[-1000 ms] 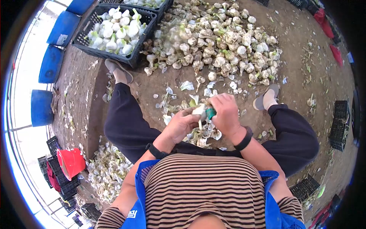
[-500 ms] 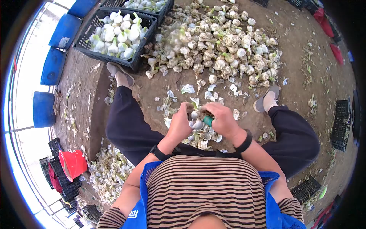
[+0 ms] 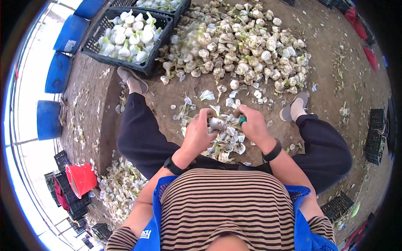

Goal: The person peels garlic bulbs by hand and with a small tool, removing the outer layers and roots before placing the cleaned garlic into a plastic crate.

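Observation:
Between the thumb and fingers of my left hand (image 3: pixel 197 134) is a whitish garlic bulb (image 3: pixel 217 124). To its right, my right hand (image 3: pixel 256 129) is closed around a small tool with a green handle (image 3: pixel 242 120); its working end cannot be made out. A short gap separates this hand from the bulb. Loose garlic skins (image 3: pixel 228 144) lie on the ground below both hands. Ahead of my hands spreads a large heap of untrimmed garlic bulbs (image 3: pixel 247 46), dirty and with stalks.
A black crate (image 3: pixel 90 48) of clean white garlic stands at the upper left, with another crate behind it. Blue barrels (image 3: pixel 48 120) line the left side. A red bucket (image 3: pixel 81 180) and more peelings (image 3: pixel 119 188) are at lower left. Black crates (image 3: pixel 374 138) lie at the right.
My right hand has moved right, away from the bulb, with the green-handled tool. My left hand still holds the garlic, now turned more sideways.

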A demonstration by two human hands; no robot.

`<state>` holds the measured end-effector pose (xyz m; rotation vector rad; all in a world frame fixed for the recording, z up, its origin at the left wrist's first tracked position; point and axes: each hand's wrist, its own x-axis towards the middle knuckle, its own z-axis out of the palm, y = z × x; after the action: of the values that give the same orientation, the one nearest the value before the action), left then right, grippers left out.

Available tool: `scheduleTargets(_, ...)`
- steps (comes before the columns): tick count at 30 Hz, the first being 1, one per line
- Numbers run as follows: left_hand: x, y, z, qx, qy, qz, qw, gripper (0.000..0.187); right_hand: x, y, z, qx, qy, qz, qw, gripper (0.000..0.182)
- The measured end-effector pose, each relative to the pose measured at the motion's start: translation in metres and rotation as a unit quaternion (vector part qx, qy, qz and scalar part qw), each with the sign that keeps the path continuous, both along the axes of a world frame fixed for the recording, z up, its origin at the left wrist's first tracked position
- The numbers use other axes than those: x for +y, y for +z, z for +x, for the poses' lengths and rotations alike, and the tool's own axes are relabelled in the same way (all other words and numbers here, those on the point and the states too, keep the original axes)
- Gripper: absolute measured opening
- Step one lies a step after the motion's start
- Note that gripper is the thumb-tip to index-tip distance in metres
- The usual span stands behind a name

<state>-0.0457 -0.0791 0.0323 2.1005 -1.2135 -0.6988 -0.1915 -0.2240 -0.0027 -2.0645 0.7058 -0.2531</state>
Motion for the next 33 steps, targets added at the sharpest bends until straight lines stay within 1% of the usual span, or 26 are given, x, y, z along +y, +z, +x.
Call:
scheduleTargets(1,0.0,0.0,0.0,-0.008,0.004,0.005,1.0,0.056,0.002,0.006,0.001,0.0,0.0,-0.001,1.0,0.021)
scheduleTargets(2,0.0,0.001,0.0,-0.009,0.004,0.004,1.0,0.056,0.008,0.013,0.006,-0.049,0.009,0.016,0.999,0.021)
scheduleTargets(3,-0.001,0.004,-0.001,-0.026,0.009,0.025,0.999,0.055,0.015,0.018,0.01,-0.097,0.02,0.033,0.995,0.02)
scheduleTargets(4,-0.002,0.006,-0.002,-0.043,0.014,0.047,0.998,0.055,0.02,0.022,0.013,-0.099,0.021,0.031,0.994,0.02)
scheduleTargets(6,-0.003,0.008,-0.002,-0.054,0.005,0.063,0.997,0.055,0.031,0.028,0.016,-0.147,0.051,-0.057,0.986,0.022)
scheduleTargets(7,-0.003,0.008,-0.002,-0.064,-0.006,0.08,0.995,0.054,0.036,0.023,0.016,-0.12,0.047,-0.094,0.987,0.024)
scheduleTargets(10,-0.001,0.004,-0.003,-0.054,-0.008,0.068,0.996,0.055,0.033,0.01,0.014,-0.126,0.07,-0.105,0.984,0.027)
scheduleTargets(14,0.002,0.006,-0.006,-0.035,-0.007,0.061,0.998,0.055,0.033,0.012,0.012,-0.143,0.063,-0.115,0.981,0.027)
scheduleTargets(16,0.004,0.003,-0.006,-0.01,0.0,0.044,0.999,0.056,0.031,0.019,0.012,-0.076,0.055,-0.114,0.989,0.025)
scheduleTargets(17,0.004,0.003,-0.007,-0.009,-0.001,0.044,0.999,0.056,0.027,0.012,0.013,-0.076,0.054,-0.114,0.989,0.025)
scheduleTargets(19,0.003,0.006,-0.006,0.056,-0.01,-0.031,0.998,0.056,0.016,-0.015,0.013,-0.042,-0.024,-0.159,0.986,0.021)
scheduleTargets(20,0.002,0.01,-0.005,0.056,-0.01,-0.032,0.998,0.056,0.014,-0.029,0.01,-0.043,-0.024,-0.159,0.986,0.021)
scheduleTargets(22,-0.005,0.017,-0.002,0.07,-0.01,-0.002,0.998,0.058,0.004,-0.056,0.009,0.126,0.025,-0.134,0.983,0.023)
scheduleTargets(23,-0.008,0.012,0.001,0.129,-0.005,0.007,0.992,0.053,0.007,-0.064,0.006,0.147,0.066,-0.161,0.974,0.03)
scheduleTargets(24,-0.011,-0.004,0.006,0.13,-0.008,0.004,0.991,0.053,0.011,-0.075,0.005,0.143,0.083,-0.11,0.98,0.032)
scheduleTargets(25,-0.014,-0.023,0.012,0.382,0.083,0.022,0.92,0.046,0.014,-0.086,0.003,0.184,0.091,-0.082,0.975,0.031)
scheduleTargets(26,-0.017,-0.043,0.018,0.605,0.169,0.041,0.777,0.039,0.016,-0.099,0.002,0.224,0.1,-0.052,0.968,0.03)
scheduleTargets(27,-0.027,-0.049,0.024,0.661,0.227,0.05,0.713,0.026,0.015,-0.117,0.002,0.226,0.101,-0.052,0.967,0.03)
scheduleTargets(28,-0.038,-0.055,0.034,0.662,0.228,0.05,0.712,0.026,0.011,-0.134,0.002,0.271,0.132,-0.041,0.953,0.029)
scheduleTargets(29,-0.052,-0.062,0.046,0.665,0.319,0.057,0.673,0.024,0.005,-0.151,0.0,0.315,0.162,-0.029,0.935,0.027)
scheduleTargets(30,-0.067,-0.071,0.06,0.662,0.407,0.064,0.627,0.023,-0.002,-0.16,-0.001,0.316,0.159,-0.028,0.935,0.027)
scheduleTargets(31,-0.078,-0.091,0.087,0.687,0.348,0.023,0.637,0.021,-0.009,-0.167,-0.003,0.253,0.126,-0.056,0.958,0.026)
scheduleTargets(32,-0.1,-0.09,0.112,0.669,0.337,-0.042,0.661,0.022,-0.015,-0.174,-0.002,0.19,0.092,-0.082,0.974,0.025)
scheduleTargets(33,-0.116,-0.099,0.158,0.674,0.285,-0.101,0.674,0.024,-0.023,-0.172,0.004,0.201,0.068,-0.033,0.977,0.024)
